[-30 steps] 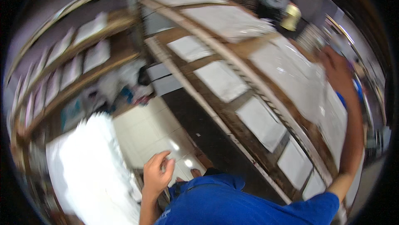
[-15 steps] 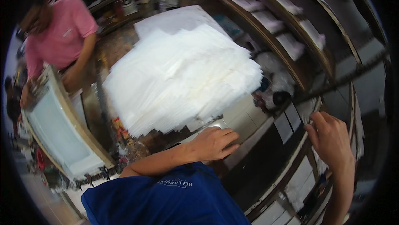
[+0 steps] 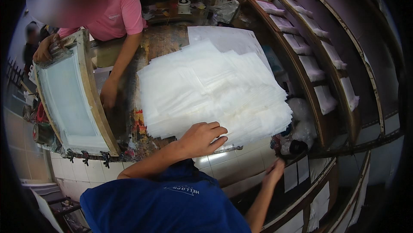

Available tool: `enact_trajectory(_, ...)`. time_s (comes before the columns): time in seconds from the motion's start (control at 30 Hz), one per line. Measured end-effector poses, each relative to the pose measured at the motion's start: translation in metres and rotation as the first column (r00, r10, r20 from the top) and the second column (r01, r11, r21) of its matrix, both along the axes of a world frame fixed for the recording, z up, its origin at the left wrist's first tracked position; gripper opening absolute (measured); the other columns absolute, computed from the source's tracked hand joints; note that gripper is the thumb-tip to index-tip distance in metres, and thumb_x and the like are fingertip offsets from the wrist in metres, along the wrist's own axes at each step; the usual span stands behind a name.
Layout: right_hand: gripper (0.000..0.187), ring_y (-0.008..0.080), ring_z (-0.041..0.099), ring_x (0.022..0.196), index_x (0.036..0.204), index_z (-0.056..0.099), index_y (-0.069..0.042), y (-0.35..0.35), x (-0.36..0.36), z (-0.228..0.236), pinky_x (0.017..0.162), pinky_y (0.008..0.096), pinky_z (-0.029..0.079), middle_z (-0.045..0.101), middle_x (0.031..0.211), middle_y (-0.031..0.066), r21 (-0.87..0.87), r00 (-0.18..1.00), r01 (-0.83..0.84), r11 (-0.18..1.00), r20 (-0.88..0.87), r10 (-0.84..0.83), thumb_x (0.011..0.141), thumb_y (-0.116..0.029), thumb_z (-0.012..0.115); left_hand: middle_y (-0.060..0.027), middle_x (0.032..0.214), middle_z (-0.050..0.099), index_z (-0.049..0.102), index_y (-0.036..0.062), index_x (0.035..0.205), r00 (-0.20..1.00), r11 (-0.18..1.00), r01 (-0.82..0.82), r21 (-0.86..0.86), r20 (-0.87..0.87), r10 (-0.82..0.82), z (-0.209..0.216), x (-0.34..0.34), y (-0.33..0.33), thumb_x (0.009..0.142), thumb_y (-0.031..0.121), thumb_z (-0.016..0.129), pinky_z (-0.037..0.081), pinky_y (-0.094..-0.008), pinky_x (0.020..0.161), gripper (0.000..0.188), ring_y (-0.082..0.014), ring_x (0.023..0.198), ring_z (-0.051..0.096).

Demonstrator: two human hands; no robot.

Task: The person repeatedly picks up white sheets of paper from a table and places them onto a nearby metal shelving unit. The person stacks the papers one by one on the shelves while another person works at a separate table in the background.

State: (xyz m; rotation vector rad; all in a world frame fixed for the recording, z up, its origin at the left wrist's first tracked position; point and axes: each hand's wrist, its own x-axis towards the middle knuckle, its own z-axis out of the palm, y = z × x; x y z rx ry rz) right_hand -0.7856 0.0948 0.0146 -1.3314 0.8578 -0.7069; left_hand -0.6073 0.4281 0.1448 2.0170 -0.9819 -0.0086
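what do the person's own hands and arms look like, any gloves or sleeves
The left hand and right hand show no gloves, and both forearms are uncovered, with no watch or bracelet visible. The right hand is slightly blurred. The shirt is blue, with a small white print.

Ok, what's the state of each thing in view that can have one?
Pile of thin white sheets: fanned out, edges uneven
Pale rectangular sheet: partly under the pile
Wooden-framed pale screen: tilted up, co-worker's hand at its far end
White rectangular packs: shelved in rows
Bare left hand: loosely curled by the pile
Bare right hand: blurred, grip unclear
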Motion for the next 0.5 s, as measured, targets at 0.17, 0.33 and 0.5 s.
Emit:
enact_trajectory(0.17,0.03,0.0187,0.057,0.08,0.096,0.063,-0.005,0.062,-0.161,-0.18,0.074,0.0367,0.046,0.062,0.087,0.0073,0.013,0.916,-0.096,0.995,-0.39,0.093,0.095,-0.032,0.051,-0.0096,0.078,0.06,0.066,0.0053,0.096,0.997,0.995,-0.069,0.071,0.045,0.066,0.004,0.025,0.003,0.088,0.02,0.06,0.049,-0.0377,0.065,0.018,-0.0268,0.066,0.061)
enact_trajectory(0.33,0.03,0.019,0.057,0.084,0.098,0.063,-0.001,0.098,-0.208,-0.208,0.076,0.0353,0.046,0.062,0.092,0.0104,0.206,0.583,-0.179,0.962,-0.765,0.272,0.095,-0.027,0.048,-0.009,0.079,0.06,0.066,0.005,0.097,0.993,0.99,-0.096,0.098,0.077,0.089,0.008,0.044,-0.005,0.089,0.02,0.059,0.049,-0.0382,0.068,0.018,-0.0266,0.066,0.06)
enact_trajectory(0.5,0.031,0.0194,0.057,0.088,0.1,0.063,0.003,0.095,-0.227,-0.22,0.078,0.0339,0.046,0.063,0.097,0.0136,0.223,0.426,-0.214,0.951,-0.855,0.296,0.095,-0.023,0.046,-0.0103,0.081,0.06,0.065,0.0036,0.097,0.995,0.995,-0.042,0.092,0.093,0.034,0.016,0.048,-0.018,0.088,0.02,0.06,0.049,-0.0375,0.071,0.019,-0.0275,0.071,0.06)
